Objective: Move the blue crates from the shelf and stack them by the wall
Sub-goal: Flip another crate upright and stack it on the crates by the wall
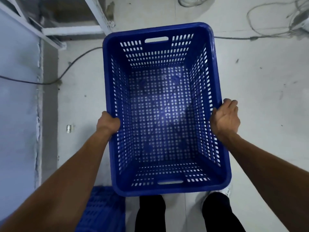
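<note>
Wall (15,97): a pale panel runs down the far left of your view, with a rough seam along its edge.
Shelf frame (50,33): white metal rails sit at the upper left, beyond the wall panel.
Cable (73,61): a dark cord curves across the grey floor (267,97) from the wall toward the crate's far left corner.
Second blue crate (102,210): at the bottom left, beside your left forearm, you see part of another perforated blue surface — blurred, so its position is hard to judge.
Left hand (108,123): you have it closed over the left rim of the crate, thumb side on top, fingers hidden under the edge.
Blue crate (164,186): it is in front of you, open side up and empty, held between both hands above the floor; slotted walls, a handle cut-out at each short end.
Legs (150,213): your dark trousers show below the crate's near edge.
Right hand (224,117): palm pressed flat against the right wall just below the rim, fingers loosely spread — bracing the crate, not wrapped around it.
Loose wires (274,22): pale cords tangle on the floor at the upper right, well apart from the crate.
</note>
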The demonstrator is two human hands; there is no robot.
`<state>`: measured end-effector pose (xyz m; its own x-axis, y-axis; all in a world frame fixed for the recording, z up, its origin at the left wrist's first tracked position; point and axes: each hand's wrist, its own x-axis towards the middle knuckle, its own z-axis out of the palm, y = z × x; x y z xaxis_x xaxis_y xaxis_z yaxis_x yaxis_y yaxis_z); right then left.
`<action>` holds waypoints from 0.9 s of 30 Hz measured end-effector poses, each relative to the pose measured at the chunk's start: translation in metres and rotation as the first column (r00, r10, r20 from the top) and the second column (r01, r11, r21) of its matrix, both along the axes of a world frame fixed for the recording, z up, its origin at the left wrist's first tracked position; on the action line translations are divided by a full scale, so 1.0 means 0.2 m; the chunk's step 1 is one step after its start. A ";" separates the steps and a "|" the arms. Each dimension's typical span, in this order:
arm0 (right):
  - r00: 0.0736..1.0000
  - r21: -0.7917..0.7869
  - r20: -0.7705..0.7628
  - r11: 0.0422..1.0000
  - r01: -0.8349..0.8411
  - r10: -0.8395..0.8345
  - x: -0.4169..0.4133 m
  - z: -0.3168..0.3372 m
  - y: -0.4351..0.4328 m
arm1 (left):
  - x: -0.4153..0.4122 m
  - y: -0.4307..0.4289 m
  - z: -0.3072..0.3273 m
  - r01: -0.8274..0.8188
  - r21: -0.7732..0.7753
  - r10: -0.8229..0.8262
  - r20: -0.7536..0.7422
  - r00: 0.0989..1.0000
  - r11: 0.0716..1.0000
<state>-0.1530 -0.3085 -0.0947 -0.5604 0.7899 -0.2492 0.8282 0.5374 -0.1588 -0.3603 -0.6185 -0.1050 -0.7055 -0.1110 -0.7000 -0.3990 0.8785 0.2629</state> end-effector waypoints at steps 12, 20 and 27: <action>0.993 -0.170 -0.089 0.983 0.063 -0.079 -0.02 -0.02 -0.01 | 0.08 -0.02 0.02 0.377 -0.311 -0.444 -0.181 0.877 0.872; 0.999 -0.252 0.022 0.967 0.044 -0.040 -0.04 0.02 0.06 | -0.01 -0.02 0.07 0.338 -0.264 -0.365 -0.060 0.929 0.904; 0.997 -0.236 -0.042 0.970 0.058 -0.070 0.02 0.21 0.04 | -0.01 0.01 0.29 0.309 -0.237 -0.318 -0.004 0.948 0.921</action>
